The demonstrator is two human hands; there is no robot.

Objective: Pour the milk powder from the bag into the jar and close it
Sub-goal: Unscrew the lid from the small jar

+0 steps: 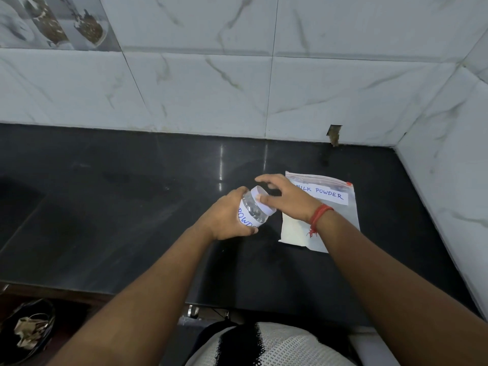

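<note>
On the glossy black stone counter (132, 207), below pale marble-veined wall tiles (211, 88), the left hand (224, 220) is wrapped around a small clear plastic jar (253, 211), tilted toward the right, its paper label showing only part of a blue handwritten word. The right hand (285, 199), a red thread band (318, 215) at the wrist, has thumb and curled fingers on the jar's white round lid (262, 200), though how firmly it grips cannot be told. Just to the right lies a flat, clear zip bag (335, 207) labelled MILK POWDER, white powder inside, its lower edge hidden by the right forearm
</note>
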